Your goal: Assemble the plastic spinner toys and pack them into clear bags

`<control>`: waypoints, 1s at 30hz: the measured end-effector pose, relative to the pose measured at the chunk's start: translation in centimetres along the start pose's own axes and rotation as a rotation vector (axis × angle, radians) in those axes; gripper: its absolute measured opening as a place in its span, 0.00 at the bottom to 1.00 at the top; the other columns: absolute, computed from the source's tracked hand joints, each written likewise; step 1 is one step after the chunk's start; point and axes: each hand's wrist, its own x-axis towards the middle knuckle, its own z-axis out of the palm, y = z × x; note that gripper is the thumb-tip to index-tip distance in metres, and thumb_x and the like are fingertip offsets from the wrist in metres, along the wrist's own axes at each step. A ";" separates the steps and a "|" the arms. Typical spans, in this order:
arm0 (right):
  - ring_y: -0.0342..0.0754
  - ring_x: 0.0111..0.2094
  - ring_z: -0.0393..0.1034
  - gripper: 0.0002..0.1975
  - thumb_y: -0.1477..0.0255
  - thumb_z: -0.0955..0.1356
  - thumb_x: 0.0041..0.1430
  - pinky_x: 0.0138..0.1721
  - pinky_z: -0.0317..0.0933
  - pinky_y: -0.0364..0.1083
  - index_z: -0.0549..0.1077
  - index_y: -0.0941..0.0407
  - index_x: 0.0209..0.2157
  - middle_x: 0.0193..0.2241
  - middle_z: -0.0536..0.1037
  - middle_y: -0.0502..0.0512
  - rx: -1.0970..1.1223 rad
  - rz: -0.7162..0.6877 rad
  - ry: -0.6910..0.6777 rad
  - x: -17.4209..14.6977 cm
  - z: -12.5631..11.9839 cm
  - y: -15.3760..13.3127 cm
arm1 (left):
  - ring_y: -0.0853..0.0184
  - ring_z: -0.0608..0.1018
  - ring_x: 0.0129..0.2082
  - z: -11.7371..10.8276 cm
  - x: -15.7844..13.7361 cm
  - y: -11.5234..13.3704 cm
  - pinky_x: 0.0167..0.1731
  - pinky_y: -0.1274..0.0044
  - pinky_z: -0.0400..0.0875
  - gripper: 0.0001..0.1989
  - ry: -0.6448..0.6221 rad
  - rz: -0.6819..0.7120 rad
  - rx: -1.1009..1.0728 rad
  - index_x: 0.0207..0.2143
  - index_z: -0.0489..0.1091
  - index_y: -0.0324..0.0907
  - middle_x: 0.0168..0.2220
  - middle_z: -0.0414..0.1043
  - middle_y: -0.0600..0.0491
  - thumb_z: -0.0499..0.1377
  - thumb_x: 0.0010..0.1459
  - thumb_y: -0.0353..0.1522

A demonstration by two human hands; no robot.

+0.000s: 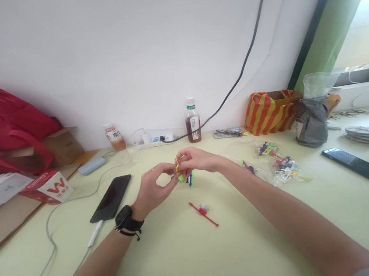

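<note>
Both hands meet over the middle of the table, fingertips pinched on a small yellow plastic piece. My left hand, with a black watch on its wrist, closes thumb and fingers on it from the left. From the right, my right hand pinches it, partly covering it. Just below the fingers show a bright green part and a blue part, with a small black one between; whether they join the yellow piece I cannot tell. Nearer me lies a red plastic stick beside a small clear round piece.
Right of my hands lie clear bags of coloured plastic parts. A dark phone is at far right, another phone charges at left. Behind stand a brown drink bottle, a power strip and a striped bag.
</note>
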 end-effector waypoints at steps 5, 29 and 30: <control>0.40 0.24 0.67 0.07 0.74 0.69 0.55 0.26 0.60 0.38 0.68 0.55 0.36 0.25 0.73 0.45 -0.200 0.044 0.000 0.1 0.9 0.1 | 0.67 0.78 0.32 0.0 0.0 0.0 0.37 0.74 0.75 0.03 -0.038 -0.005 -0.038 0.37 0.73 0.43 0.34 0.78 0.53 0.63 0.59 0.28; 0.51 0.44 0.76 0.25 0.79 0.69 0.59 0.41 0.65 0.42 0.70 0.55 0.58 0.47 0.80 0.58 -0.807 0.162 0.235 1.4 -0.3 5.1 | 0.54 0.55 0.74 0.3 -1.2 -3.2 0.70 0.60 0.56 0.31 -0.576 -0.047 0.190 0.74 0.49 0.52 0.75 0.49 0.51 0.50 0.73 0.45; 0.49 0.43 0.75 0.24 0.80 0.69 0.60 0.41 0.64 0.41 0.71 0.55 0.57 0.45 0.80 0.57 -0.811 0.132 0.222 1.4 -0.2 5.2 | 0.54 0.53 0.74 0.7 -1.5 -3.6 0.71 0.60 0.55 0.31 -0.589 -0.050 0.183 0.75 0.47 0.53 0.75 0.48 0.52 0.48 0.74 0.45</control>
